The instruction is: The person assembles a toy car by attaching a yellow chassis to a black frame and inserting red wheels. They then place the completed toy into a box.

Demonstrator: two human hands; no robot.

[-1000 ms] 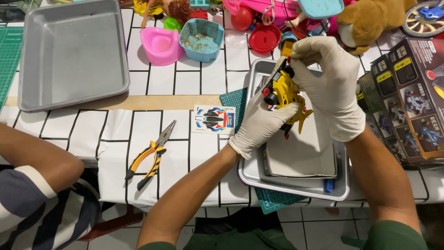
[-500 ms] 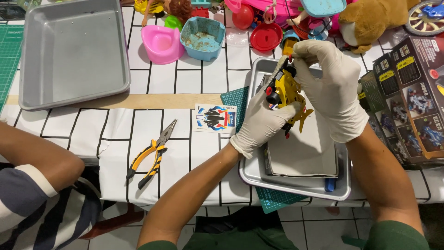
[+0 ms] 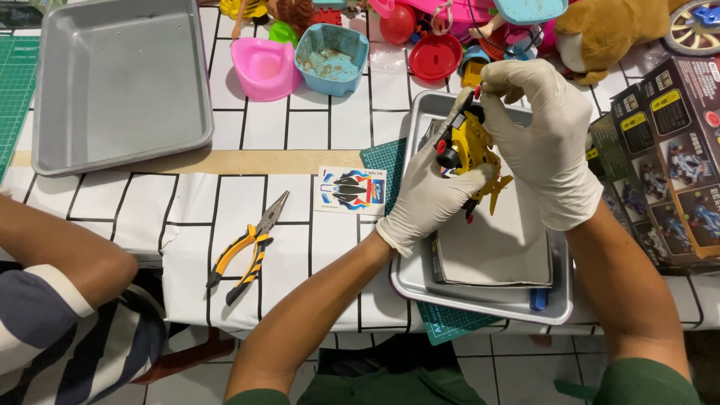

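Holding yellow toy car (image 3: 471, 146) above metal tray (image 3: 420, 277), left hand (image 3: 431, 199) grip cupping it, right hand (image 3: 544, 135) pinching its top

Hobby workbench, cutting mat (image 3: 15, 97), pliers (image 3: 246, 248), toys (image 3: 435, 30)

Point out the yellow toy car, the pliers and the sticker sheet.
yellow toy car (image 3: 471, 146): head view, on its yellow body between the gloved hands.
pliers (image 3: 247, 246): head view, on the yellow-and-black handles.
sticker sheet (image 3: 351, 190): head view, on the sheet's middle.
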